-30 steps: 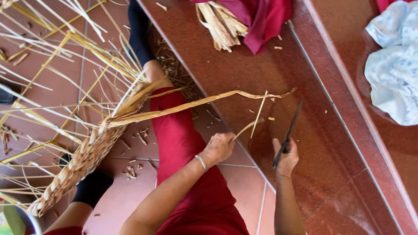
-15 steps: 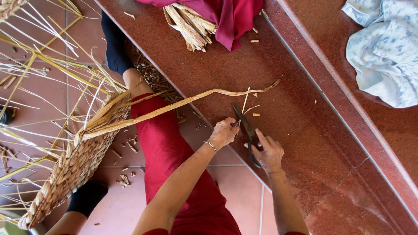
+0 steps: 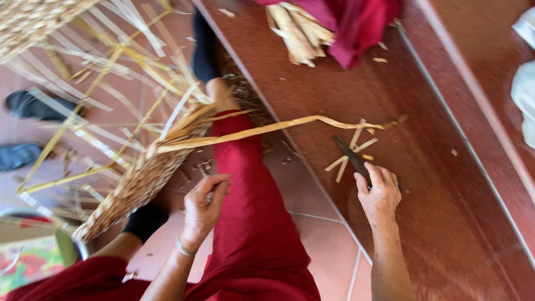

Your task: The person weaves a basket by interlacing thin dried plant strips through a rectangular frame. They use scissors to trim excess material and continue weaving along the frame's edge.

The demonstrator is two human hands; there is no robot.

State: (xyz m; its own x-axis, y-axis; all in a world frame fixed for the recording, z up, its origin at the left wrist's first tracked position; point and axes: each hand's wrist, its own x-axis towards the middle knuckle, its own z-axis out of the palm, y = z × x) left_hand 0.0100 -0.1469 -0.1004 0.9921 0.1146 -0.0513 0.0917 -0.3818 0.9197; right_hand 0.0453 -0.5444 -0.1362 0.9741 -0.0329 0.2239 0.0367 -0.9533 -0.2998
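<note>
On the red step, the right hand [image 3: 380, 196] closes on a dark knife [image 3: 352, 159]; left hand [image 3: 204, 207] pinches a light, stiff straw strip [image 3: 262, 129], likely best held low.

right hand [image 3: 380, 195] on dark tool [image 3: 356, 161], woven basket [image 3: 134, 187]

You are in a home craft spot, seated on a tiled floor [image 3: 323, 234] beside a raised, polished reddish-brown step [image 3: 446, 184]. Split straw strips [image 3: 111, 122] fan out around a half-woven basket [image 3: 139, 184], and trimmed offcuts [image 3: 351, 153] litter the step. A bundle of dried fibre wrapped in red cloth [image 3: 356, 22] lies further along, and dark shoes [image 3: 33, 106] sit on the floor nearby.
</note>
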